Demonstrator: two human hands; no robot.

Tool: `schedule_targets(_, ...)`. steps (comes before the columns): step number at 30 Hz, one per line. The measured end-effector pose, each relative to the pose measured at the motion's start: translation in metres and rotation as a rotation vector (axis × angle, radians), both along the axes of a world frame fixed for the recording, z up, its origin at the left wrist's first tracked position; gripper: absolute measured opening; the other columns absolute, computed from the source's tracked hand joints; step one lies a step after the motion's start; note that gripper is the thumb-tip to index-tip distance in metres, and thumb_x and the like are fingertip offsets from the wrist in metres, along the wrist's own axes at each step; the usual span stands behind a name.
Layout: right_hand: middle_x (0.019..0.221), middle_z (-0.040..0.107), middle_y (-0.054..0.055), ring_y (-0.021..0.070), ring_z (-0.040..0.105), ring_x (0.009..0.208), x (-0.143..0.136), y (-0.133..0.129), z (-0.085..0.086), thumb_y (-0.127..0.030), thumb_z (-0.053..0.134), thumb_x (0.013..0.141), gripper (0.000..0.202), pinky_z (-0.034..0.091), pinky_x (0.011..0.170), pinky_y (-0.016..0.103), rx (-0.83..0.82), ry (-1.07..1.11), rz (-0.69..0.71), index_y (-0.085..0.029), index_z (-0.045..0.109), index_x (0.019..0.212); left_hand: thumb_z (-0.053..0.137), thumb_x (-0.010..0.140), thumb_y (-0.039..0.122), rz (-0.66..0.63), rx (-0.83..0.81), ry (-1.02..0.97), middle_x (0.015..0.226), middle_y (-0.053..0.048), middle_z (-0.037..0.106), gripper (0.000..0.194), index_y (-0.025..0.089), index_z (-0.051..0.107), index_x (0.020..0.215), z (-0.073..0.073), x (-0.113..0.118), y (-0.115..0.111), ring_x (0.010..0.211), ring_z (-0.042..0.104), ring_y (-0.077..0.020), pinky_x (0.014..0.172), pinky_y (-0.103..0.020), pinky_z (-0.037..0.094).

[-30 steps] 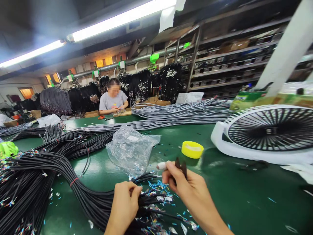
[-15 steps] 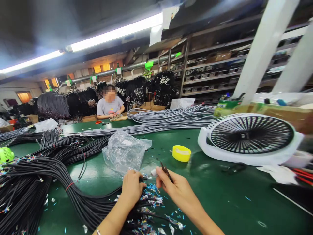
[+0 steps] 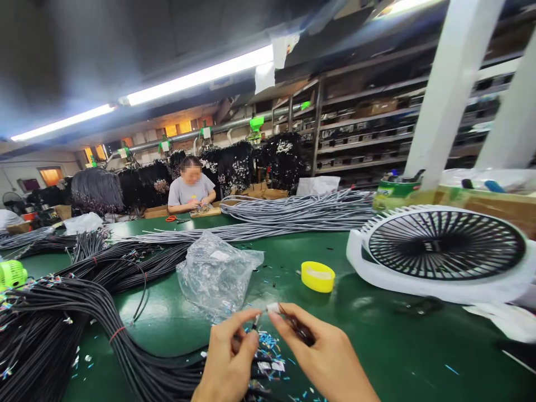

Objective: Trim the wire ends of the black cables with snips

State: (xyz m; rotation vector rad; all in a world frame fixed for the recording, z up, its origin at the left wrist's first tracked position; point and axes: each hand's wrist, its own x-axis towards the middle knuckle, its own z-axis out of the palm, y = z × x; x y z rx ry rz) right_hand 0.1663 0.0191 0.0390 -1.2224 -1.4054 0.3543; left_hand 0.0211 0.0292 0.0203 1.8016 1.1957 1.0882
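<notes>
The left hand (image 3: pixel 228 363) pinches the end of a black cable (image 3: pixel 255 322) between thumb and forefinger, lifted clear of the green table (image 3: pixel 377 346), so the tip is free to meet the small white sleeve (image 3: pixel 273 307) that the right hand (image 3: pixel 322 357) pinches at its fingertips, at about 2 o'clock from the cable tip and almost touching it. The right hand also keeps a dark slim tool (image 3: pixel 295 326), probably tweezers or snips, tucked along its palm, parked while the fingertips work. Both hands are narrow, fingers curled inward, wrists low at the picture's bottom edge. The cable runs back at 8 o'clock into a large bundle of black cables (image 3: pixel 84 312), banded in red. Blue and white wire scraps (image 3: pixel 268 357) lie beneath the hands. A clear plastic bag (image 3: pixel 218 271) sits at 11 o'clock, a yellow lid (image 3: pixel 317 276) at 1 o'clock, a white fan (image 3: pixel 444 251) at 2 o'clock.
</notes>
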Motion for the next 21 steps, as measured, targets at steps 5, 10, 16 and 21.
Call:
schedule_targets(5, 0.060, 0.066, -0.001, 0.0171, 0.062, 0.051, 0.000, -0.003, -0.006, -0.057, 0.055, 0.080, 0.041, 0.051, 0.051, 0.021, 0.001, -0.022, 0.021, -0.021, 0.072, 0.092, 0.065, 0.077, 0.046, 0.107, 0.025, -0.245, 0.070, -0.005, 0.062, 0.034, 0.014, 0.076, 0.085, -0.003, 0.000, -0.003, 0.056, 0.050, -0.0137, 0.049, -0.022, 0.040)
schedule_targets(10, 0.093, 0.075, 0.006, 0.0215, 0.072, 0.080, 0.002, -0.005, -0.014, -0.047, 0.048, 0.091, 0.036, 0.056, 0.066, 0.022, 0.117, -0.281, 0.084, -0.023, 0.071, 0.105, 0.070, 0.072, 0.049, 0.181, 0.044, -0.373, 0.067, -0.006, 0.061, 0.036, 0.013, 0.077, 0.073, 0.012, -0.004, -0.008, 0.060, 0.054, -0.0159, 0.055, -0.023, 0.045)
schedule_targets(16, 0.082, 0.076, 0.004, 0.0202, 0.073, 0.077, 0.002, -0.007, -0.019, -0.036, 0.051, 0.092, 0.028, 0.057, 0.062, 0.019, 0.212, -0.362, 0.118, -0.022, 0.074, 0.098, 0.072, 0.071, 0.036, 0.182, 0.037, -0.423, 0.063, -0.003, 0.056, 0.022, 0.015, 0.078, 0.070, 0.023, -0.002, -0.019, 0.058, 0.053, -0.0136, 0.053, -0.021, 0.040)
schedule_targets(21, 0.069, 0.072, 0.001, 0.0191, 0.073, 0.070, -0.001, -0.008, -0.014, -0.029, 0.051, 0.092, 0.025, 0.056, 0.057, 0.018, 0.211, -0.318, 0.193, -0.022, 0.074, 0.098, 0.070, 0.069, 0.023, 0.203, 0.033, -0.448, 0.061, -0.001, 0.055, 0.011, 0.015, 0.076, 0.066, 0.026, 0.000, -0.022, 0.054, 0.051, -0.0111, 0.050, -0.018, 0.036)
